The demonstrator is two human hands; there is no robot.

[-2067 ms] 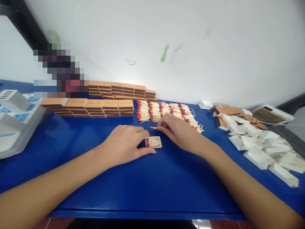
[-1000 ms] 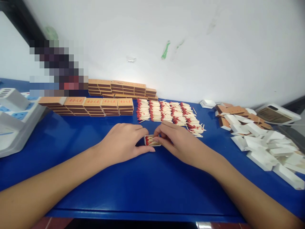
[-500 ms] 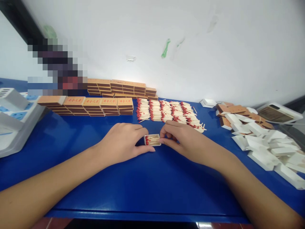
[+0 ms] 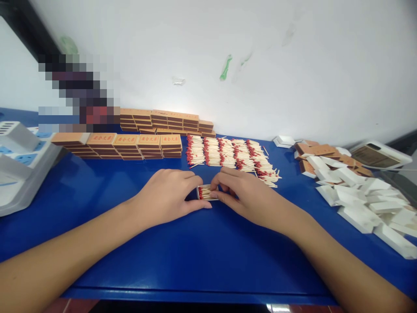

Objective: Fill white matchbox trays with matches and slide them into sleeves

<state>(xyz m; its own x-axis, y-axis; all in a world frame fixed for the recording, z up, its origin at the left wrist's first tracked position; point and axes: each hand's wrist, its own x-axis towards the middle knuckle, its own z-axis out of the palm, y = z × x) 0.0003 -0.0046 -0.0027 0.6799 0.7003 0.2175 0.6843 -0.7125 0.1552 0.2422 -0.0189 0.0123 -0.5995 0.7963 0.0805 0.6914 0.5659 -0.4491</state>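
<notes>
A small white matchbox tray [image 4: 199, 198] rests on the blue table in front of me, with red-tipped matches [image 4: 204, 191] lying lengthwise in it. My left hand [image 4: 174, 191] holds the tray from its left end, thumb along the near side and index finger at the far corner. Over the tray's right half, my right hand [image 4: 233, 187] has thumb and fingers pinched at the plain ends of the matches. Those fingertips partly cover the tray's right end. Just beyond the hands, loose matches [image 4: 211, 152] lie in several rows with their red heads to the left.
Stacked closed matchboxes [image 4: 127, 145] line the back left, with another stack [image 4: 172, 121] behind them by the wall. White trays [image 4: 361, 217] and orange matchbox sleeves [image 4: 321, 151] are heaped at right. A power strip [image 4: 39, 161] sits far left, a white device [image 4: 379, 154] far right.
My right hand has moved slightly left, from the tray's right end onto the matches inside. My left hand stays around the tray.
</notes>
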